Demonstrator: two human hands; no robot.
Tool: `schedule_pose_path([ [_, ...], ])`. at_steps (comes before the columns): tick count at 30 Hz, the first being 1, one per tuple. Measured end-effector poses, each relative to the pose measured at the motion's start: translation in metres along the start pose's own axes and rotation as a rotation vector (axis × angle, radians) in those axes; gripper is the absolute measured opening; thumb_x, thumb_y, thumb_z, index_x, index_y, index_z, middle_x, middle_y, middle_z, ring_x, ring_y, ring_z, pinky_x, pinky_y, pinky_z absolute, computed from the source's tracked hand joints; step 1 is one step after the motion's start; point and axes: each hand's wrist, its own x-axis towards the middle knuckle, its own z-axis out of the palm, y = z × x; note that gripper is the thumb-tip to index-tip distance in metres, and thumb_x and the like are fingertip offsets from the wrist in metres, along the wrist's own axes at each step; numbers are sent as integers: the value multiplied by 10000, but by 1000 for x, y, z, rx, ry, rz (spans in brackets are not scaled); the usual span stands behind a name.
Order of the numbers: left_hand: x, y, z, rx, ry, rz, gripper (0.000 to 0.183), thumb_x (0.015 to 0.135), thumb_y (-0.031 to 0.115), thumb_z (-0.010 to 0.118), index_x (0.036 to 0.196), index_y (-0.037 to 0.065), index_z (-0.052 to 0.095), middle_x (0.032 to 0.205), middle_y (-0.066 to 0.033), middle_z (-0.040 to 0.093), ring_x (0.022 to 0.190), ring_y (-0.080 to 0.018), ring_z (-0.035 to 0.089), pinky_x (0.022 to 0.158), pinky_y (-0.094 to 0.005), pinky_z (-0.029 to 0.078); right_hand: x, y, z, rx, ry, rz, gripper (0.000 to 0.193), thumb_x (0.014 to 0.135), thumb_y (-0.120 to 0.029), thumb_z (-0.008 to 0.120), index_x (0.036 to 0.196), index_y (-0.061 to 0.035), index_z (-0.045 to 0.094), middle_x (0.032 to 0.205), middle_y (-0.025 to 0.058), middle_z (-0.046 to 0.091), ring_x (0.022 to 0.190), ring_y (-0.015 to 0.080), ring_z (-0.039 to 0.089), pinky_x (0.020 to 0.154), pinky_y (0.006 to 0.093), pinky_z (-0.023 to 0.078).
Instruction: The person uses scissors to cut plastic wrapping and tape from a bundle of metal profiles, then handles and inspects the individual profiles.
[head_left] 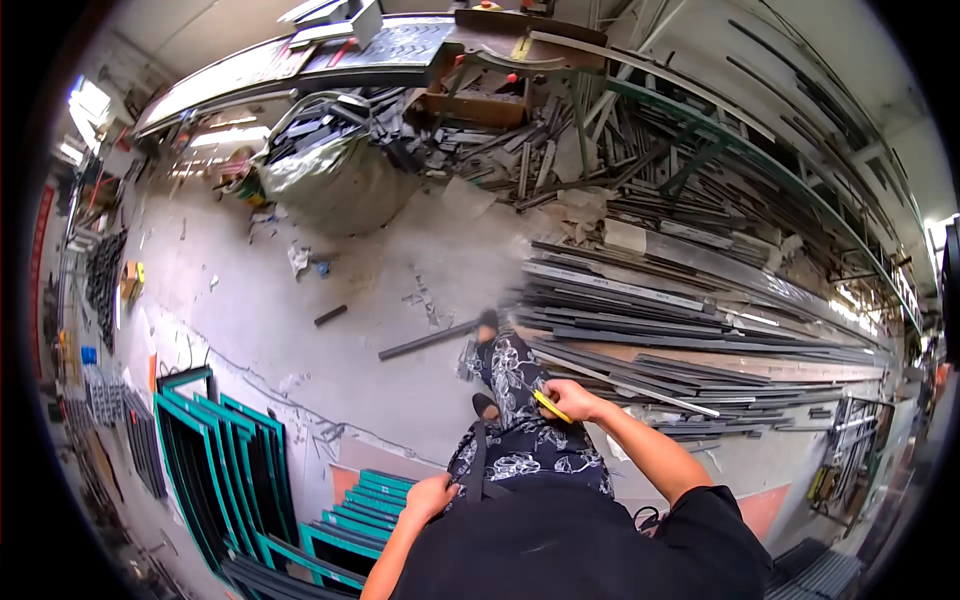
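Note:
My right hand (pixel 575 401) is closed round a slim yellow hand tool (pixel 551 406), held out in front of my right thigh. Its exact kind is too small to make out. My left hand (pixel 432 496) is at my left hip with its fingers curled, beside a dark strap (pixel 478 462) that hangs over my patterned trousers (pixel 520 455). Whatever those fingers hold, if anything, is hidden. Both hands are apart from the stock around me.
Long dark grey profiles (pixel 640 320) lie piled to my right. One bar (pixel 428 341) and a short offcut (pixel 330 315) are on the floor ahead. Teal-edged frames (pixel 215 440) stand at the left. A large filled sack (pixel 340 185) and a workbench (pixel 380 50) are farther off.

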Motion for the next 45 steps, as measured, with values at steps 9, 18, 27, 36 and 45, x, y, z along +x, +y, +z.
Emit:
schedule_pose_path([
  [9,116,-20,-147,48,-19,-115,280,812,307,565,963,71,568,921,-185,620,912,-374,573,762,-471,435,94,-48,-55,713,-428,209,279,779,-179,684,971,-44,534,752,14,559,624,83,530,542,231,449],
  [18,221,90,-354,399,-87,65,343,852,395,493,866,58,556,849,-199,616,844,-374,584,710,-482,449,158,-99,-117,1027,-223,197,241,765,-116,685,941,-42,538,787,11,552,663,81,531,560,228,465],
  [27,320,229,-465,942,-285,524,334,858,390,474,857,72,577,783,-163,633,756,-344,620,648,-451,488,155,-118,-115,1576,387,2,317,724,-193,699,960,-50,544,800,-5,521,678,80,493,592,220,394],
  [36,418,349,-443,1435,-993,754,250,776,187,480,900,59,655,906,-172,643,865,-346,619,718,-453,490,200,-140,-100,1772,758,89,306,733,-226,709,951,-69,561,797,13,552,693,118,528,591,258,419],
  [45,493,350,-457,1619,-1604,256,339,821,232,454,1066,40,586,1060,-205,588,986,-355,565,835,-427,446,287,-148,-92,2138,391,-205,288,798,-185,673,998,-29,537,831,51,595,698,106,575,607,217,478],
])
